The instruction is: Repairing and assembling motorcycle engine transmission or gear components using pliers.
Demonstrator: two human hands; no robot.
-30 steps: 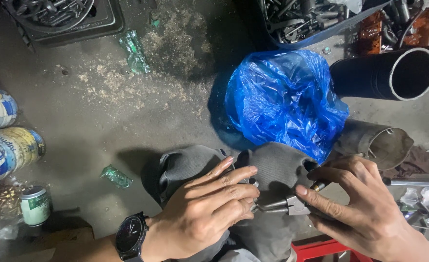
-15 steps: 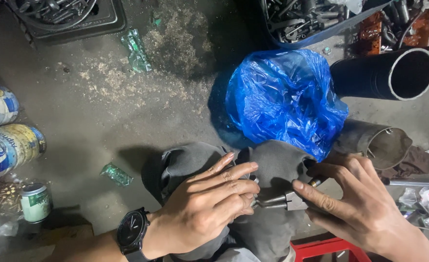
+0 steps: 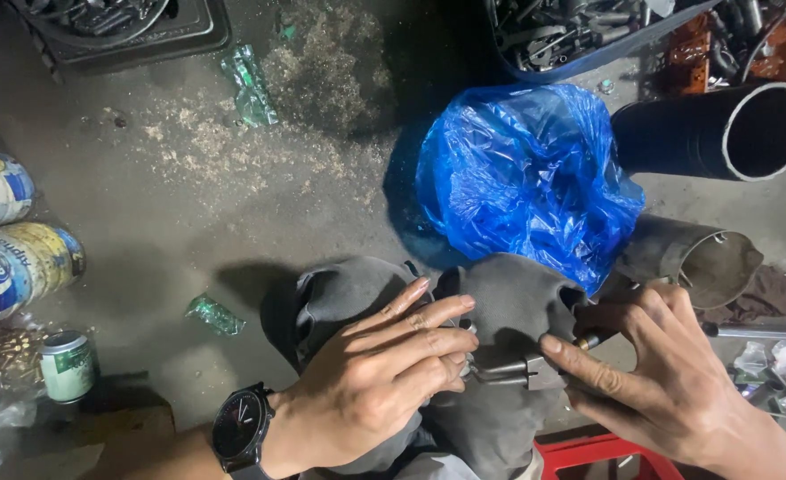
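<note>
My left hand (image 3: pixel 384 373), with a black watch on its wrist, lies over my knee and pinches one end of a small grey metal part (image 3: pixel 510 369). My right hand (image 3: pixel 655 373) grips the other end of that part with thumb and fingers; a brass-coloured tip shows at its fingertips. Both hands rest above my grey trouser knees (image 3: pixel 509 302). Most of the metal part is hidden by the fingers.
A crumpled blue plastic bag (image 3: pixel 522 173) lies just beyond my knees. Behind it stand a black pipe (image 3: pixel 722 133), a grey metal cylinder (image 3: pixel 704 258) and a bin of metal scrap (image 3: pixel 571 31). Cans (image 3: pixel 20 258) and a small green tin (image 3: pixel 66 364) sit left; a red stool (image 3: pixel 602 455) is below.
The hands have barely shifted; my left fingers have curled slightly closer over the metal part. The view has tilted a little.
</note>
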